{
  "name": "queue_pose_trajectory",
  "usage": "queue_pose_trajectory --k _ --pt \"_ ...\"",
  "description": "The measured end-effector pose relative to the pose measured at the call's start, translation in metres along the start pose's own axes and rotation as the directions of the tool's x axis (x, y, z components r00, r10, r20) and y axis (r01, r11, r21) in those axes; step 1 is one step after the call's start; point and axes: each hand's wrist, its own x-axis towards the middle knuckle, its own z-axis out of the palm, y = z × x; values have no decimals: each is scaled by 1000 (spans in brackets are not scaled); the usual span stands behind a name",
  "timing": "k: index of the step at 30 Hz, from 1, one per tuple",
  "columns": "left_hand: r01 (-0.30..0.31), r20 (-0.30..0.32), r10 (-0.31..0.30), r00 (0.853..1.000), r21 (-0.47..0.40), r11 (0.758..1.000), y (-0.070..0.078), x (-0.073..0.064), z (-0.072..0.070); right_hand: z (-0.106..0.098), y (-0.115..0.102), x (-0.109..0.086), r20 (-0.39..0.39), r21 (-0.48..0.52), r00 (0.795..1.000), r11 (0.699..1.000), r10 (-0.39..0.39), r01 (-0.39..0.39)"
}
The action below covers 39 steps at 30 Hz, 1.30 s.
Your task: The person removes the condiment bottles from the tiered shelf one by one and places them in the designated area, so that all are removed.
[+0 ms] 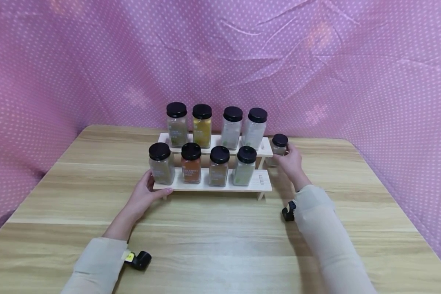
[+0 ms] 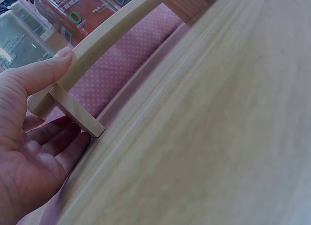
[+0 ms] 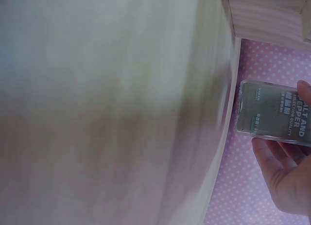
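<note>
My left hand [image 1: 143,195] grips the left end of the front step of a pale wooden spice rack [image 1: 213,187]. In the left wrist view its thumb [image 2: 51,68] presses the board's edge, and the other fingers curl below, beside a short wooden leg [image 2: 77,112]. Just past the rack's right end, my right hand [image 1: 291,162] holds a spice jar [image 1: 280,141] with a black lid between thumb and fingers. The right wrist view shows that jar's label [image 3: 293,113] reading salt and pepper over a greyish-brown powder; its lid lies outside that view.
Several black-lidded jars stand on both steps, among them a red pepper jar [image 1: 191,167], a yellow one [image 1: 202,128] and a pale one [image 1: 255,130] on the rear step [image 1: 266,147]. A pink dotted cloth [image 1: 220,53] hangs behind the wooden table [image 1: 220,241].
</note>
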Motion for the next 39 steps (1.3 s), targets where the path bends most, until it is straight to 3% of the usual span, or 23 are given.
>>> queue_pose_trajectory --k 23,39 --pt "8 1 -8 1000 6 1000 0 -1 -1 10 3 4 -4 -11 999 999 40 -41" --pt "-1 -1 1 1000 -3 1000 6 -2 2 12 6 8 33 91 999 995 37 -40"
